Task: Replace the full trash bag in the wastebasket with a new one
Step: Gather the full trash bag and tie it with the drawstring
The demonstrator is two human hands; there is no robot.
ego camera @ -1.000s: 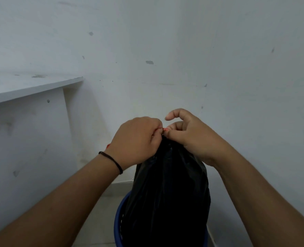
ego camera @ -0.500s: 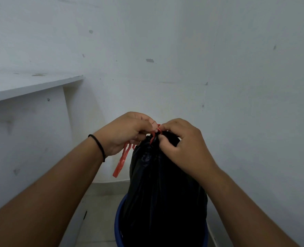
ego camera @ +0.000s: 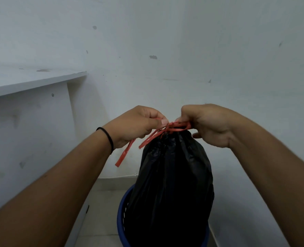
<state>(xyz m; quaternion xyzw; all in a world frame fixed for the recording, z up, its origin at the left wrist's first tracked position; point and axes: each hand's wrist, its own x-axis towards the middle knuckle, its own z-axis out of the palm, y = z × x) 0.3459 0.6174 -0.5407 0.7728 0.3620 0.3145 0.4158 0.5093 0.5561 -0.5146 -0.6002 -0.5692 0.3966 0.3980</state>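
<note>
Left hand (ego camera: 138, 123) and right hand (ego camera: 206, 123), both pinched on the red drawstring (ego camera: 176, 126), should pull evenly outward to cinch the full black bag (ego camera: 174, 175) standing in the blue wastebasket (ego camera: 120, 218).

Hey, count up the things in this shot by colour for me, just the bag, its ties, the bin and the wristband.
Black: 2, the trash bag and the wristband
Red: 1, the drawstring
Blue: 1, the wastebasket
Total: 4
</note>
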